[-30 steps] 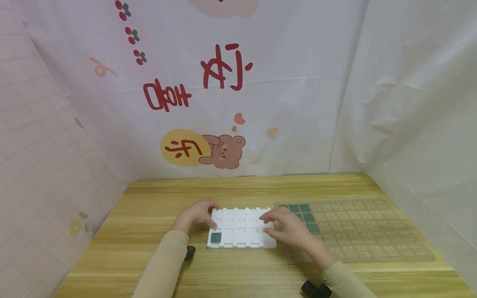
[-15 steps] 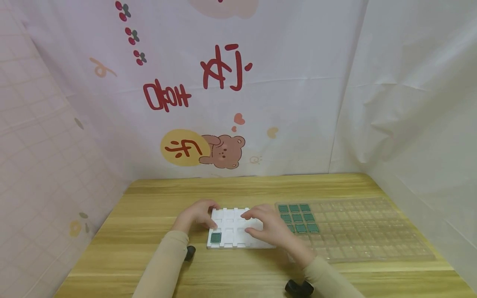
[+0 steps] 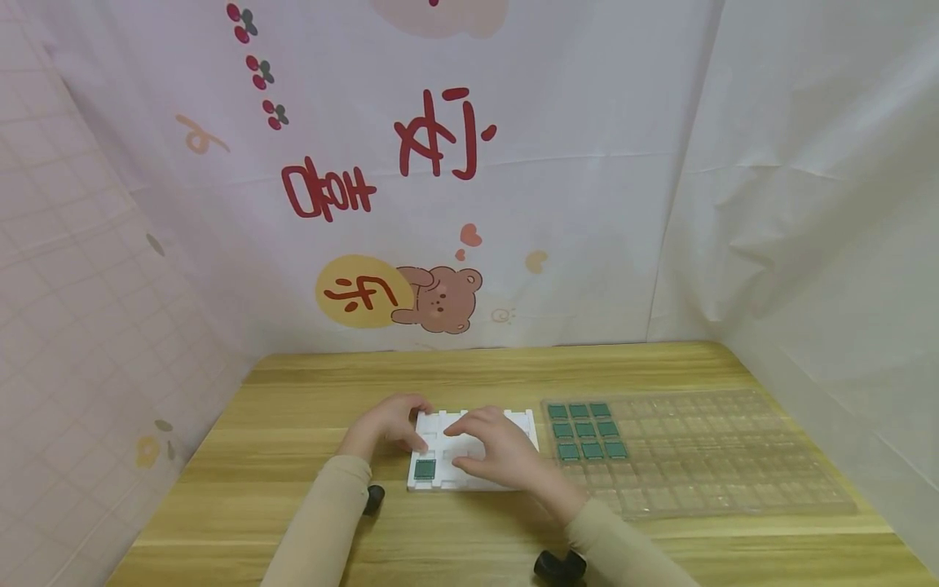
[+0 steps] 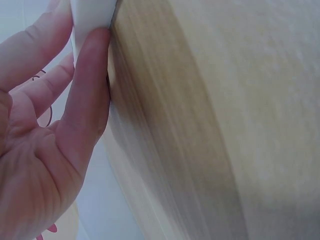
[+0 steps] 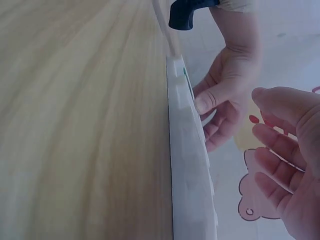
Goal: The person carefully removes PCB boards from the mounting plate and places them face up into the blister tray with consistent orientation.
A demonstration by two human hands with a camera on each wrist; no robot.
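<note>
A white grid tray (image 3: 522,424) lies on the table, with one green square chip (image 3: 425,469) in its near-left pocket. My left hand (image 3: 392,420) grips the tray's left end between thumb and fingers; in the left wrist view its fingers (image 4: 90,85) press against the white edge. Over the middle of the tray hovers my right hand (image 3: 499,448), thumb and forefinger spread apart. Seen from the right wrist, that hand's fingers (image 5: 280,160) are loosely bent with nothing between them. They stand apart from the tray's white side (image 5: 190,170).
To the right, a clear plastic tray (image 3: 704,456) of many pockets holds several green chips (image 3: 584,430) at its far-left corner. A black wrist mount (image 3: 560,567) sits under the right forearm, another (image 3: 374,499) by the left. White printed cloth (image 3: 587,244) hangs behind the wooden table (image 3: 308,391).
My right hand has moved left across the white tray, from its right end to its middle, uncovering more green chips in the clear tray. The left hand has stayed put.
</note>
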